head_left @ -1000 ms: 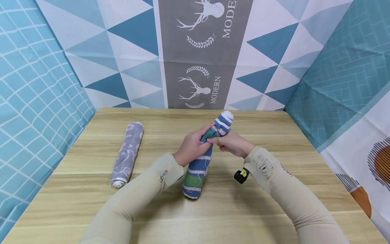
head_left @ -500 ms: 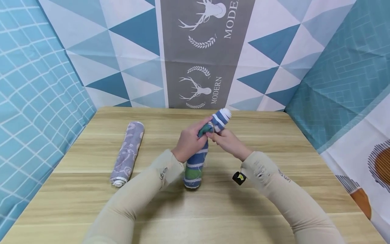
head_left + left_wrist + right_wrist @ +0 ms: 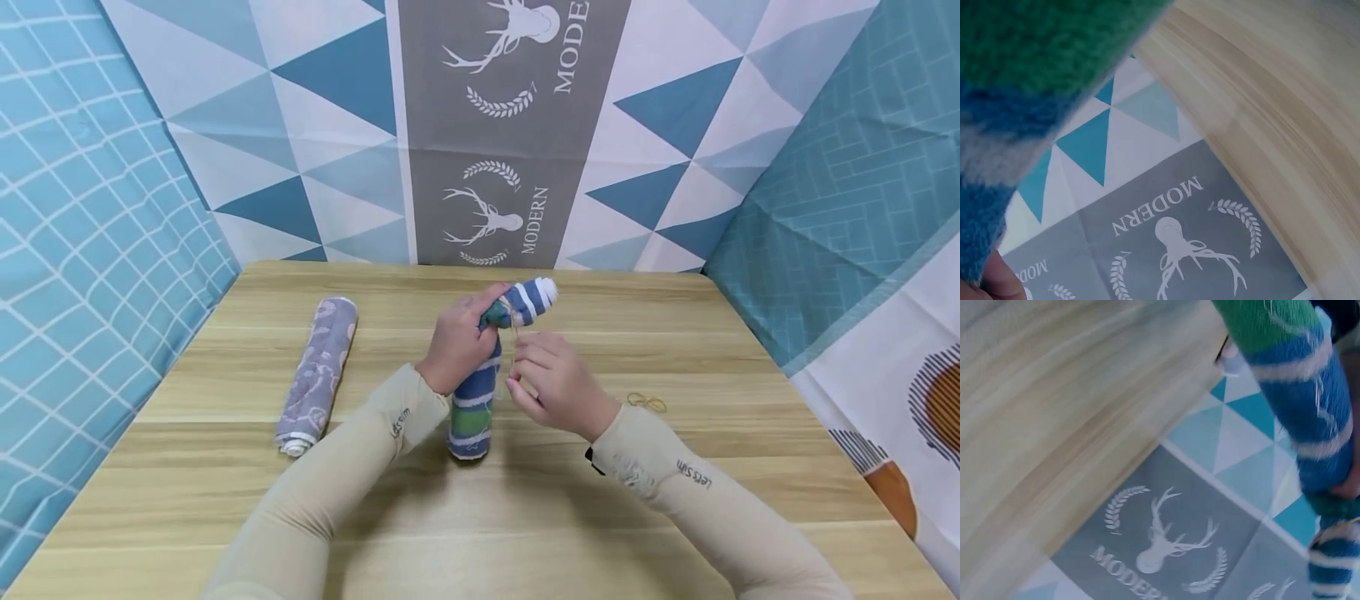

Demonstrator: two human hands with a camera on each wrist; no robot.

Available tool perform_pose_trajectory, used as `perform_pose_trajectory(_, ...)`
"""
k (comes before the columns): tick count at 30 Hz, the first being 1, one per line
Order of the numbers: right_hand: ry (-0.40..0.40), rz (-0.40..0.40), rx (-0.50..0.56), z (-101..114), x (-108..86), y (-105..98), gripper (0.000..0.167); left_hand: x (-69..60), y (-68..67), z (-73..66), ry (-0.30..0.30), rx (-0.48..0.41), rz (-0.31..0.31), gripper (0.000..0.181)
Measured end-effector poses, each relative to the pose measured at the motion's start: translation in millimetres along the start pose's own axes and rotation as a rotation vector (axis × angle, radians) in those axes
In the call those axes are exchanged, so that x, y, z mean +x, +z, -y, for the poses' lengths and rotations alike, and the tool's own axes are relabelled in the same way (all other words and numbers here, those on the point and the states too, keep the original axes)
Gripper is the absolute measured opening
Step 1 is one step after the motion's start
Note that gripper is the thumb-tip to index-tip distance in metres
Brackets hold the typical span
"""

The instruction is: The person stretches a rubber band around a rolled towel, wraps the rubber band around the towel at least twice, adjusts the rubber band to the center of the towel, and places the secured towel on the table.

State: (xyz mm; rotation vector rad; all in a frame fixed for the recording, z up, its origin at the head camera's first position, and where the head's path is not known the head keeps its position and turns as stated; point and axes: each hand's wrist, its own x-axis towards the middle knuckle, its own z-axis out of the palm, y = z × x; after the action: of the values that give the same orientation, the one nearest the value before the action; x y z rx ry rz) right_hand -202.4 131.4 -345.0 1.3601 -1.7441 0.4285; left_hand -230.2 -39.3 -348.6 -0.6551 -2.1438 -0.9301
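Gripping the striped roll (image 3: pixel 472 417), the left hand (image 3: pixel 459 340) likely steadies it while the right hand (image 3: pixel 557 385) pinches a taut band (image 3: pixel 514 333)

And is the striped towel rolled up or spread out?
Rolled up: the striped towel forms a narrow tube, bent near the left hand.
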Motion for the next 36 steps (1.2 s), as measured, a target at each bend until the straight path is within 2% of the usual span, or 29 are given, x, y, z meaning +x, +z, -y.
perform_pose_trajectory(2, -0.029, 0.02, -0.039, 5.5, 0.1, -1.6, 0.033, 0.5, 0.9, -1.7, -0.01, -0.008, -0.004, 0.046)
perform_pose_trajectory(6, -0.026, 0.048, -0.143, 19.1, 0.9, -6.5, 0.033, 1.3, 1.8, -4.8, -0.059, -0.026, 0.003, 0.045)
perform_pose_trajectory(11, -0.014, 0.004, -0.323, 33.0, 2.2, -13.5, 0.031, 1.8, -0.2, -7.8, -0.116, -0.05, 0.047, 0.044)
perform_pose_trajectory(13, 0.037, -0.023, -0.379, 32.4, 3.7, -15.7, 0.028, 3.2, -1.6, -8.5, -0.138, -0.065, 0.058, 0.044)
perform_pose_trajectory(16, 0.131, -0.026, -0.394, 26.4, 5.2, -18.8, 0.02, 5.6, -4.0, -8.0, -0.165, -0.085, 0.067, 0.044)
perform_pose_trajectory(19, 0.178, 0.008, -0.348, 19.5, 4.0, -20.2, 0.019, 7.4, -5.7, -5.5, -0.184, -0.076, 0.072, 0.044)
perform_pose_trajectory(22, 0.26, 0.058, -0.298, 12.2, 6.0, -20.2, 0.016, 8.2, -7.0, -2.0, -0.2, -0.059, 0.077, 0.044)
perform_pose_trajectory(24, 0.328, 0.068, -0.311, 6.2, 10.2, -20.2, 0.012, 9.6, -7.7, 0.5, -0.202, -0.041, 0.075, 0.043)
perform_pose_trajectory(27, 0.424, 0.088, -0.356, -1.8, 17.4, -22.1, 0.019, 11.2, -9.2, 0.9, -0.184, -0.024, 0.066, 0.043)
perform_pose_trajectory(29, 0.472, 0.135, -0.392, -4.9, 20.5, -24.5, 0.019, 11.6, -10.4, -0.7, -0.168, -0.022, 0.069, 0.043)
perform_pose_trajectory(32, 0.534, 0.274, -0.406, -7.5, 23.2, -28.6, 0.013, 10.0, -11.5, -2.7, -0.153, -0.018, 0.093, 0.045)
perform_pose_trajectory(36, 0.576, 0.432, -0.314, -9.5, 28.0, -32.9, 0.03, 9.0, -12.8, -1.9, -0.172, 0.003, 0.12, 0.047)
